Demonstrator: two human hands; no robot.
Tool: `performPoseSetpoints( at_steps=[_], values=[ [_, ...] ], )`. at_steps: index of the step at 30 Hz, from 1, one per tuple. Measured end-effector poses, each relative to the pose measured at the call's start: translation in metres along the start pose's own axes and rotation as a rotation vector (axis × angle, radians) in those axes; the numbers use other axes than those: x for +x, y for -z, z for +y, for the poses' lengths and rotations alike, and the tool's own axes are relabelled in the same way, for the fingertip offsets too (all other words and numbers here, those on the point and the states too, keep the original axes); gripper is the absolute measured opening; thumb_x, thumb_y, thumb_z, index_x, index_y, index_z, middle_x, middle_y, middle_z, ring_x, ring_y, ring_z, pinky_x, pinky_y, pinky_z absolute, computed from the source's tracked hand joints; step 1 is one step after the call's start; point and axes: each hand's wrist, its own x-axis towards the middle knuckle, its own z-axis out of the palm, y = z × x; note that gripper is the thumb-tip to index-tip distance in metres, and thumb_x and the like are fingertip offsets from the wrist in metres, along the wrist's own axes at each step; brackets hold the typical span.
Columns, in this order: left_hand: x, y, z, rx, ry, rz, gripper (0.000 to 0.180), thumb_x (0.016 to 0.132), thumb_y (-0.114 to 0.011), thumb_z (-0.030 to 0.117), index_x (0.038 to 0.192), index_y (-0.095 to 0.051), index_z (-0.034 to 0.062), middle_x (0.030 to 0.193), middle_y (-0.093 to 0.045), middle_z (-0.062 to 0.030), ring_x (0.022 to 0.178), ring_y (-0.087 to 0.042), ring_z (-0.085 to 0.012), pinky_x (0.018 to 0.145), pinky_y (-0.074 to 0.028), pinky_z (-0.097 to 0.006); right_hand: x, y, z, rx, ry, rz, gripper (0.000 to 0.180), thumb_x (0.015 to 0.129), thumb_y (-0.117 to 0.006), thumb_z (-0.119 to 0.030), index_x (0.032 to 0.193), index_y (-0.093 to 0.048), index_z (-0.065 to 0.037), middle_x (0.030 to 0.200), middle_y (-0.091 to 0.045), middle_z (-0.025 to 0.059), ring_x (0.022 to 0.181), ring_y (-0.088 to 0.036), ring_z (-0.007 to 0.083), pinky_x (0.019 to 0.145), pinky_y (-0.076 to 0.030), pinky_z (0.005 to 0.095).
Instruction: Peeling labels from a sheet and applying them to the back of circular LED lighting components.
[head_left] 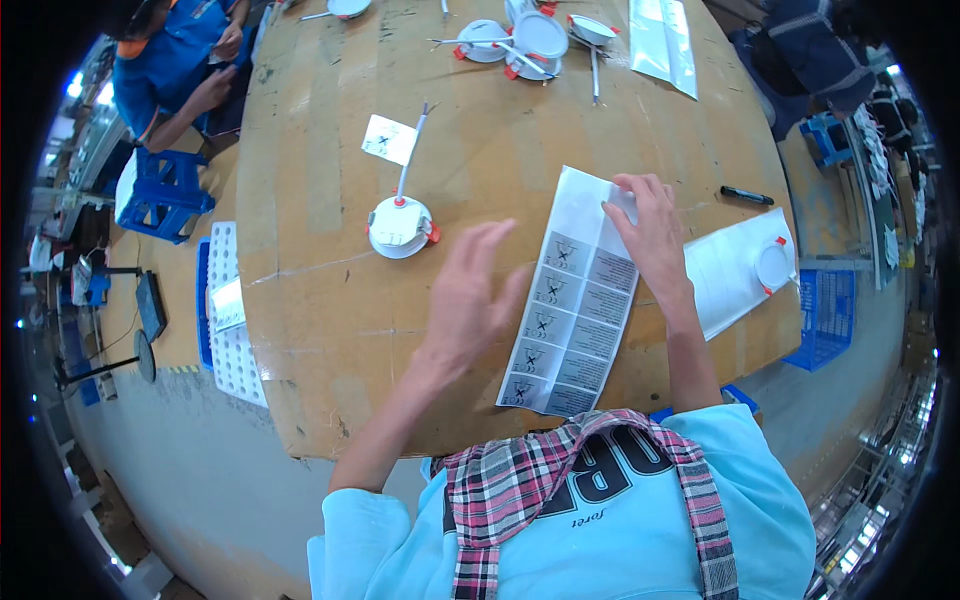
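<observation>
A sheet of printed labels [570,300] lies slanted on the table in front of me, with dark-printed labels on its lower part and blank white backing at the top. My right hand [648,225] has its thumb and fingers closed at the sheet's upper right part. Just left of the sheet, my left hand [468,300] is held over the table, fingers apart, with nothing in it. Beyond it stands a round white downlight [400,228] with red clips. Its cable points away from me and carries a white flag label [389,139].
Several more downlights [540,35] and a white bag [663,45] lie at the far side. To the right are a black marker [747,195] and white sheets [730,280] with a round white part [773,266] on top. A co-worker [180,70] sits far left by a blue stool [165,195].
</observation>
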Motion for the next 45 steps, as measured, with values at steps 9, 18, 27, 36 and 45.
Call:
performPoseSetpoints(
  at_steps=[9,18,27,36,45],
  values=[
    [-0.001,-0.021,0.005,-0.173,0.197,-0.059,0.049,0.082,-0.069,0.006,0.128,-0.050,0.0024,0.115,-0.053,-0.0138,0.094,-0.059,-0.0228,0.075,-0.052,-0.032,0.013,-0.009,-0.010,0.037,0.082,-0.110,0.027,0.080,-0.069,-0.010,0.106,-0.063,-0.006,0.099,-0.060,0.0087,0.097,-0.053,0.0278,0.086,-0.043,0.0386],
    [0.009,0.028,-0.046,0.175,0.111,0.162,0.032,0.086,-0.064,0.003,0.117,-0.058,0.0014,0.111,-0.055,-0.0115,0.092,-0.058,-0.0214,0.076,-0.049,-0.031,0.027,-0.039,-0.034,0.242,0.239,-0.075,0.017,0.082,-0.066,-0.006,0.099,-0.065,-0.003,0.097,-0.059,0.0105,0.097,-0.053,0.0288,0.085,-0.045,0.0380],
    [-0.001,-0.016,-0.003,-0.161,0.348,-0.088,0.050,0.082,-0.071,0.008,0.127,-0.051,-0.0026,0.090,-0.061,-0.0098,0.067,-0.061,-0.0170,0.064,-0.051,-0.029,0.015,-0.031,-0.037,0.420,0.261,0.010,0.014,0.084,-0.061,0.000,0.098,-0.064,-0.002,0.099,-0.061,0.0128,0.099,-0.056,0.0308,0.084,-0.046,0.0388],
    [0.008,-0.022,-0.008,-0.356,0.458,-0.208,0.051,0.083,-0.068,0.008,0.128,-0.049,-0.0063,0.083,-0.064,-0.0069,0.071,-0.062,-0.0105,0.065,-0.051,-0.028,-0.021,-0.027,-0.026,0.341,0.257,0.096,0.017,0.081,-0.061,0.003,0.098,-0.063,-0.003,0.099,-0.061,0.0117,0.099,-0.056,0.0303,0.084,-0.046,0.0381],
    [0.015,-0.008,-0.031,-0.514,0.609,-0.183,0.034,0.094,-0.057,0.025,0.093,-0.066,-0.0081,0.070,-0.064,-0.0074,0.064,-0.058,-0.0095,0.059,-0.048,-0.028,-0.019,-0.046,-0.048,0.520,0.371,-0.023,0.018,0.080,-0.062,0.004,0.097,-0.063,-0.002,0.100,-0.059,0.0101,0.099,-0.057,0.0289,0.081,-0.049,0.0383]
  ],
)
